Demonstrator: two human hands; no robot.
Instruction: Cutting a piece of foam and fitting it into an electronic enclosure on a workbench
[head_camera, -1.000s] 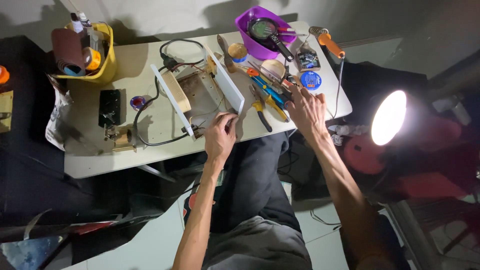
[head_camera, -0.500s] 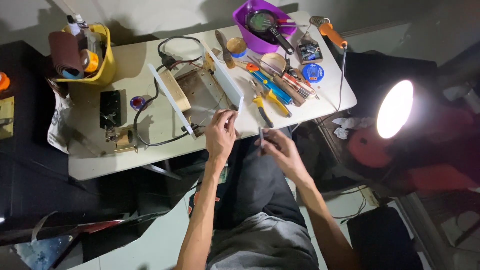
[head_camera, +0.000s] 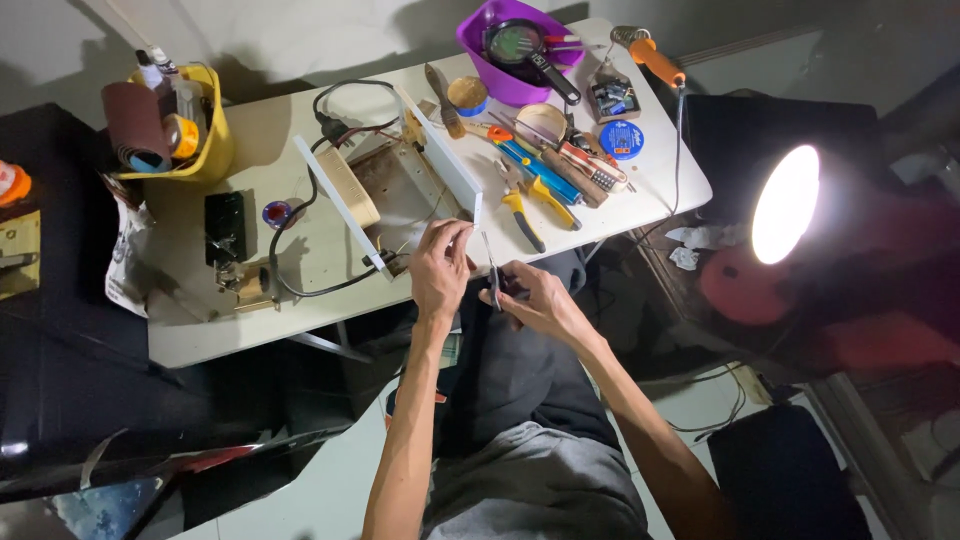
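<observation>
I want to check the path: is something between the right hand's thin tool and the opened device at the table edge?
Nothing visible: the right hand holds the thin tool beside the left hand, just off the opened device.

Table edge (head_camera: 250, 335) left of left hand (head_camera: 440, 270) open; pliers (head_camera: 522, 212), tool pile (head_camera: 560, 165) block right side.

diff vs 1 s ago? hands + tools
The right hand left the tool pile on the table and came back to the near edge, now gripping a thin tool beside the left hand. The left hand stayed by the opened device; everything else is unchanged.
</observation>
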